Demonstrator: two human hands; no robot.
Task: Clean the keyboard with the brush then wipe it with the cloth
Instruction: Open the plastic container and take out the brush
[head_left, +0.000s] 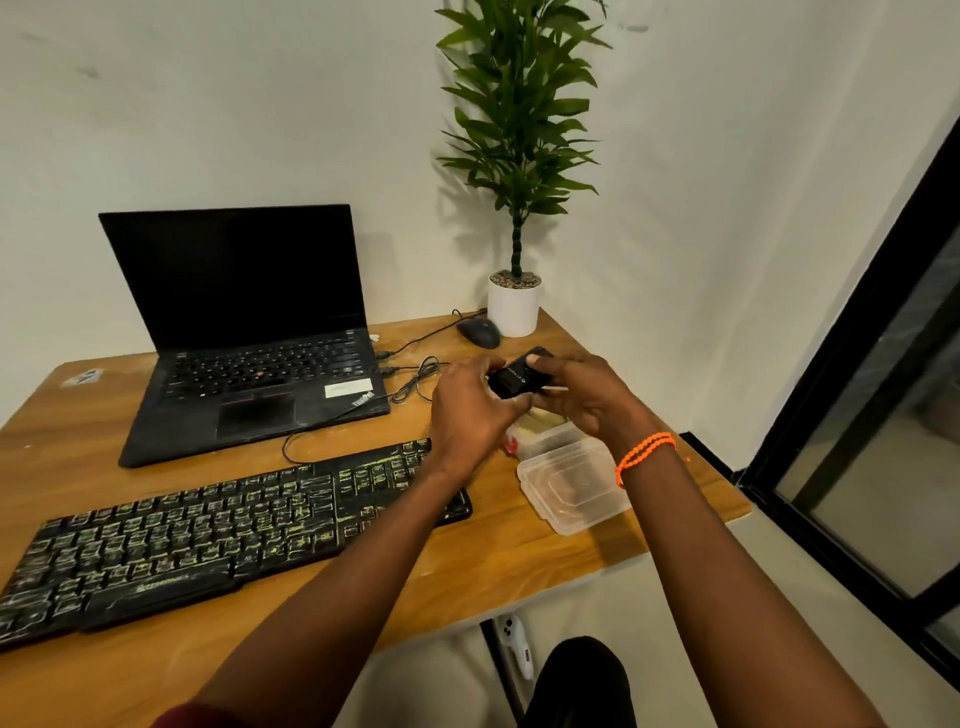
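A black keyboard (223, 530) with dusty, yellow-green smeared keys lies across the wooden desk (467, 571) in front of me. Above the desk's right part, both my hands hold a small black object (517, 378) with white lettering. My left hand (470, 415) grips its near end, fingers curled under it. My right hand (582, 395) holds its far end, with the thumb on top. Whether this object is the brush I cannot tell. No cloth is plainly visible.
Clear plastic containers (571, 483) sit below my hands at the desk's right edge. An open black laptop (249, 332) stands at the back left. A black mouse (478, 332), its cables (415, 379) and a potted plant (514, 306) occupy the back corner.
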